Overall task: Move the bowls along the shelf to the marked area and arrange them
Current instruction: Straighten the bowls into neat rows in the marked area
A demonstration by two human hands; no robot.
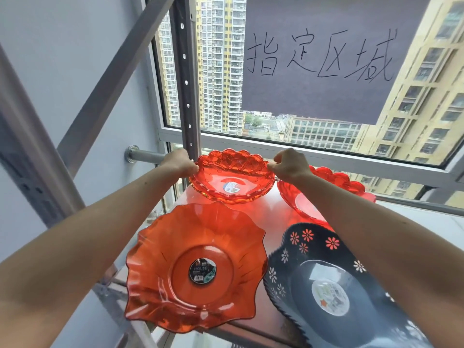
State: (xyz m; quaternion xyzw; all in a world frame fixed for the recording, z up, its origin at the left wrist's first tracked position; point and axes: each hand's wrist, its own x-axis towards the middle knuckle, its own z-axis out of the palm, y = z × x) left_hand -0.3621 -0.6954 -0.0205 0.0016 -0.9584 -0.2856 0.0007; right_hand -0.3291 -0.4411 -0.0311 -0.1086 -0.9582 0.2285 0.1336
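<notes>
A red scalloped bowl [232,175] sits at the far left of the shelf top [266,219], tilted slightly. My left hand [179,163] pinches its left rim and my right hand [291,163] pinches its right rim. A second red scalloped bowl [339,182] lies to the right, partly hidden by my right forearm. A large wavy-edged orange-red bowl [195,267] rests at the near left, overhanging the shelf edge. A black bowl with flower cut-outs [311,267] sits at the near right. A dark paper sign [321,59] with handwritten characters hangs on the window above.
A perforated metal upright [187,71] of the rack stands just behind the held bowl. A round rail [145,155] runs along the wall behind it. Diagonal metal braces [105,91] cross at the left. The window frame [326,149] runs behind the shelf.
</notes>
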